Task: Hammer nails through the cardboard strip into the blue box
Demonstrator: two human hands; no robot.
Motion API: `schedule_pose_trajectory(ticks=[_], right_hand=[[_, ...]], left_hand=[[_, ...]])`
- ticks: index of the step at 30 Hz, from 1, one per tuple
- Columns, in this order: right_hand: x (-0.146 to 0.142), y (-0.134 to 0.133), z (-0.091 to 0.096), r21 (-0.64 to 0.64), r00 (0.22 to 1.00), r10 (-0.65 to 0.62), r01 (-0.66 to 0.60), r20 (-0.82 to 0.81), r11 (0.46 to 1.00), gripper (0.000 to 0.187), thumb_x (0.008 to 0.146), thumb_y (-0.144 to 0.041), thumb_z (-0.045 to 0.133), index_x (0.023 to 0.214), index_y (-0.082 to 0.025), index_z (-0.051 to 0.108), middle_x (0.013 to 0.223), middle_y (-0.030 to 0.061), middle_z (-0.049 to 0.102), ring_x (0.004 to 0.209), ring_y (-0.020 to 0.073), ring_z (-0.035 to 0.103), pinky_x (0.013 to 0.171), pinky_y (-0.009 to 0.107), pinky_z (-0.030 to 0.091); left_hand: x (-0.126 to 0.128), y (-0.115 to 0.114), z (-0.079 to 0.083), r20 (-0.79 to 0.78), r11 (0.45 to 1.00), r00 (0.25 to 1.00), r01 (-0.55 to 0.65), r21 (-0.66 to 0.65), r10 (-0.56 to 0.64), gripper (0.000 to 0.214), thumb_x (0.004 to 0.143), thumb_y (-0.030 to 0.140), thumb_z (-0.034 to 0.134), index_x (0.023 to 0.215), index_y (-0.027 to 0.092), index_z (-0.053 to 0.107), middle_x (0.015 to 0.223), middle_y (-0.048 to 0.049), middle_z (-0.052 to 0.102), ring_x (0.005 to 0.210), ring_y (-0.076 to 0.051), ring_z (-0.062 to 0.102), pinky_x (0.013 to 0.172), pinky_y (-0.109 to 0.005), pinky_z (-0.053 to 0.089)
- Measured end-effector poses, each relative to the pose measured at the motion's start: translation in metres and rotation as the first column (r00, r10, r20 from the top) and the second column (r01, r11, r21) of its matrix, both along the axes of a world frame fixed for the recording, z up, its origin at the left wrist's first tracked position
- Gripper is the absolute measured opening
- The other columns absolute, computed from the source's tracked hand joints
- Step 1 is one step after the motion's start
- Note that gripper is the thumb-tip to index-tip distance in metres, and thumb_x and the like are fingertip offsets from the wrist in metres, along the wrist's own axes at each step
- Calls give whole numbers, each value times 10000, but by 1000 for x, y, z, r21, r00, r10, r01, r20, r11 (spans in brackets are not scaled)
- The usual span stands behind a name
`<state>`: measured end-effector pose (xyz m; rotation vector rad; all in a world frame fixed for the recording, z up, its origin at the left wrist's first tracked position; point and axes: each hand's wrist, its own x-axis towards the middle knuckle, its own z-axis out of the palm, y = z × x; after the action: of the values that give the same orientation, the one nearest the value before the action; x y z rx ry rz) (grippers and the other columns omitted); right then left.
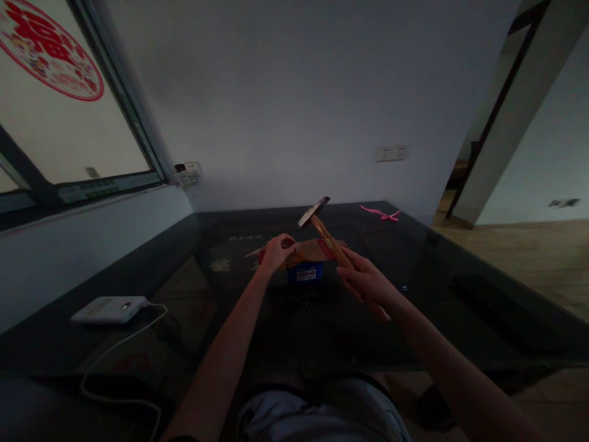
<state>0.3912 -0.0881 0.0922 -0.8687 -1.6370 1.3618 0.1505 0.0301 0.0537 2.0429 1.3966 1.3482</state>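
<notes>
My right hand (365, 282) is wrapped round the wooden handle of a hammer (327, 238), whose metal head is raised above the cardboard. A flat piece of brown and red cardboard (313, 250) lies across the top of a blue box (301, 273) with a white label. Over the cardboard's left part, my left hand (278, 250) has its thumb and fingers brought together in a pinch. Whatever sits between those fingertips is too small and dark to make out. Several thin nail-like pieces (307, 304) lie on the table just in front of the box.
The dark glossy table (207, 344) reaches the wall. On its left lies a white power bank (110, 309) with a white cable (122, 336) trailing over the front edge. A pink ribbon (381, 213) lies at the back right, and a dark flat object (501, 310) at the right.
</notes>
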Motion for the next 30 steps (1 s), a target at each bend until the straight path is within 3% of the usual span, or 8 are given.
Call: schedule_pose_trajectory(ticks=[4,8,13,18,24,30], right_hand=[[-1,-5,34,40,980,-15,7,201,999,606,792,-223,510,1366,-167,323,464,-110,404,307,52,363,284,146,302],[1,-4,50,45,940,20,-38,339,998,586,793,-198,501,1356,-169,346,523,-94,422,330,44,374,294,147,311],[3,-5,58,19,887,71,-90,455,996,581,790,-140,483,1357,-155,356,508,-90,416,333,44,382,302,144,322],[4,-7,64,58,900,31,-63,434,996,571,812,-173,474,1367,-146,342,485,-87,416,324,48,380,293,145,309],[2,-5,55,59,887,77,-116,455,991,601,770,-125,488,1358,-166,373,507,-81,425,314,43,376,280,151,318],[4,-7,57,76,906,34,-72,421,994,592,786,-143,481,1365,-152,359,503,-83,415,327,45,378,290,148,320]], left_hand=[[-1,0,1,-48,999,998,-42,-9,41,119,703,214,624,795,139,630,768,-49,676,710,-152,629,690,-261,488],[-1,2,0,-75,998,996,-58,-18,56,122,713,214,623,810,143,644,785,-56,685,718,-156,633,677,-259,489],[-1,2,1,-107,997,992,-66,-28,63,130,695,179,634,817,146,659,814,-61,693,746,-163,637,704,-262,492],[0,-1,4,-106,996,991,-81,-48,76,126,705,197,624,810,140,663,782,-58,689,713,-162,631,675,-263,487],[-1,0,2,-114,994,991,-76,-74,68,150,699,216,636,827,142,662,818,-71,696,744,-184,639,680,-275,483],[0,-1,3,-89,995,994,-64,-77,57,114,703,199,630,797,137,651,780,-65,687,706,-166,632,675,-280,491]])
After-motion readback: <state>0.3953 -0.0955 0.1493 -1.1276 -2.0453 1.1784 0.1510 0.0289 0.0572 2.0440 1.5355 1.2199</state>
